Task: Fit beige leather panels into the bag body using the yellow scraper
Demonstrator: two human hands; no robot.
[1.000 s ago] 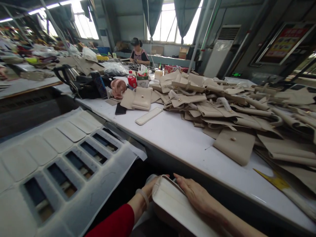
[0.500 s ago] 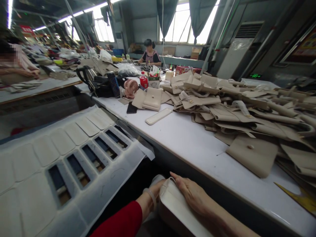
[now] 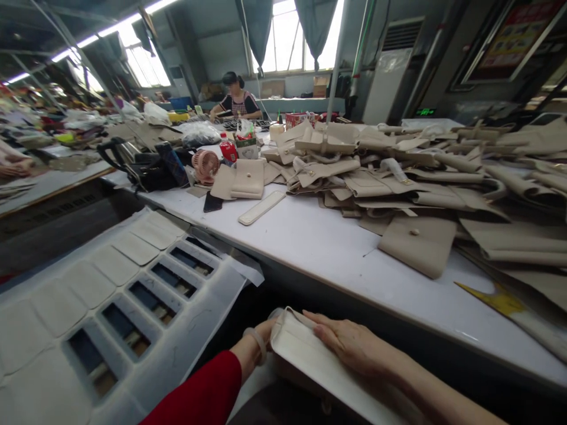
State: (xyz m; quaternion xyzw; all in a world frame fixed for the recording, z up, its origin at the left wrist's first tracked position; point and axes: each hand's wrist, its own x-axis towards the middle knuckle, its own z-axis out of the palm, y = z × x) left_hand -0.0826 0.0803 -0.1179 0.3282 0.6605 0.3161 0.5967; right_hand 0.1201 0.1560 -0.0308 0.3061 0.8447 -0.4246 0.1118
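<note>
A beige leather bag, its pale flat panel facing up, lies tilted over my lap below the table edge. My left hand, with a pale bangle at the wrist, holds its far left corner; the fingertips are hidden behind the bag. Along the right edge my right hand grips the bag, thumb on the pale panel and fingers over the far side. On the table lie a narrow light strip panel, a beige snap-flap piece and another flap piece with a stud.
A heap of beige bag parts covers the table's right side. Left of me, a sheet with pale panels has several rectangular openings. A pink fan, red bottle, phone and yellow-marked tool are on the table. A co-worker sits beyond.
The view has turned to the right, so the table things appear further left. My right hand has shifted slightly along the bag; both hands still hold it.
</note>
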